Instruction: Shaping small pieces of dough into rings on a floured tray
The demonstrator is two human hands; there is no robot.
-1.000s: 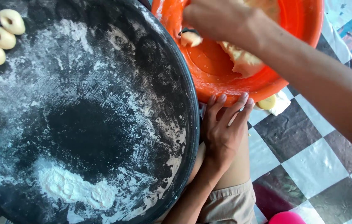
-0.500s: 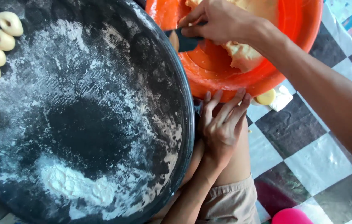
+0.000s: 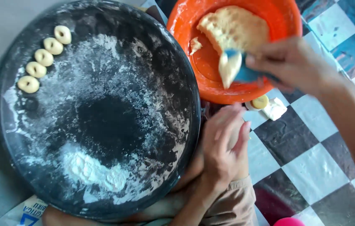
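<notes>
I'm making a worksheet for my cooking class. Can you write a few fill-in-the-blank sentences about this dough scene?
1. The right hand lifts a lump of dough on a ____ scraper.
2. The bowl holding the dough is ____.
3. ____ dough rings lie in a row on the floured dark tray.
4. The left hand holds ____.

Missing words: blue; orange; four; nothing

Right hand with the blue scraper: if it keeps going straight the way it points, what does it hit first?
The right hand points left across the orange bowl; past the dough piece on its blue scraper, it likely meets the bowl's wall, depth unclear.
</notes>
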